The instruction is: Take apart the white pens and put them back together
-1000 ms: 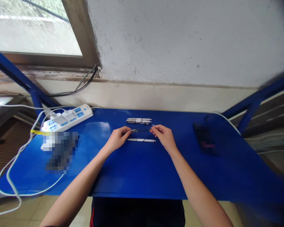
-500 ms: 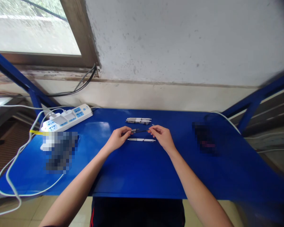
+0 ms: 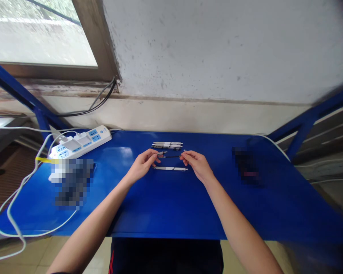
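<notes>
Between my hands runs a thin dark pen refill (image 3: 172, 156), level above the blue table (image 3: 171, 205). My left hand (image 3: 144, 161) pinches a short grey pen part (image 3: 162, 153) at the refill's left end. The fingertips of my right hand (image 3: 196, 161) close on the refill's right end, with a small clear piece (image 3: 185, 151) showing above them. Just nearer to me, a white and grey pen (image 3: 171, 168) lies crosswise. Several similar pens (image 3: 167, 145) lie side by side beyond my hands.
On the left are a white power strip (image 3: 98, 139) with plugs, looping white cables (image 3: 10, 213) and a blurred dark object (image 3: 74, 182). Another blurred dark object (image 3: 247, 167) lies at the right. Blue frame bars (image 3: 300, 120) rise at both sides, before the wall.
My left hand has shifted slightly left and tilted with the grey part. The refill now shows more plainly between my hands. My right hand has barely moved.
</notes>
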`<state>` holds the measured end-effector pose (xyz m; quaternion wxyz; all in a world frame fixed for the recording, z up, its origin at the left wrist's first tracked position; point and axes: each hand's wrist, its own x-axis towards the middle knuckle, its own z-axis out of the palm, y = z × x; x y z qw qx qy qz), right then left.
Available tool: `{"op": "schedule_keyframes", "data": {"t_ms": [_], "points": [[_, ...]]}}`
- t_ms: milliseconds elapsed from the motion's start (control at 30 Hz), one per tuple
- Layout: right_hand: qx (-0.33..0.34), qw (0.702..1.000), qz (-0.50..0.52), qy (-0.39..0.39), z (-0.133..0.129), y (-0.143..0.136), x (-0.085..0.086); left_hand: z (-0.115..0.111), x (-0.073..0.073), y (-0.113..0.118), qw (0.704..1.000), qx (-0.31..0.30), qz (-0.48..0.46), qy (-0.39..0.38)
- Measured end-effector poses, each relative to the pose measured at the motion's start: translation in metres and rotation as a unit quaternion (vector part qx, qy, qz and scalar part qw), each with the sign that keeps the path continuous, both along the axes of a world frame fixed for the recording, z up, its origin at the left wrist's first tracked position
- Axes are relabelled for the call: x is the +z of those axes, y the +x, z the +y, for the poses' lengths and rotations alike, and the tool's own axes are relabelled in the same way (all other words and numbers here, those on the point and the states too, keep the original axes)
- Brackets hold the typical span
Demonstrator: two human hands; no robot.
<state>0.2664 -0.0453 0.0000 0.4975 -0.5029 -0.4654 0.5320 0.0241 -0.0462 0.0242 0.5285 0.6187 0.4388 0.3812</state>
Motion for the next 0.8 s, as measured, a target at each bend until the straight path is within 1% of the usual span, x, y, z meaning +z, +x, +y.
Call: {"op": "schedule_keyframes", "data": {"t_ms": [100,167,267,433,800], "points": [[-0.009,1.0,0.014,-0.009,0.0001,0.0028,0.0035,0.0013,0.0012,-0.0007,1.0,0.03,-0.001,0.008],[-0.019,0.999,0.024,-0.011,0.0002,0.0051,0.0062,0.0018,0.0028,-0.0017,0.999,0.039,0.007,0.02],[-0.035,0.998,0.044,-0.01,0.0009,0.0082,0.0078,0.002,0.0034,-0.0026,0.999,0.033,0.02,0.035],[-0.049,0.996,0.074,-0.013,0.0012,0.0095,0.0069,0.0025,-0.0008,-0.0026,0.999,0.021,0.014,0.045],[-0.049,0.998,0.048,-0.005,0.0011,0.0081,0.0087,0.003,-0.0017,-0.0036,0.998,0.035,0.019,0.039]]}}
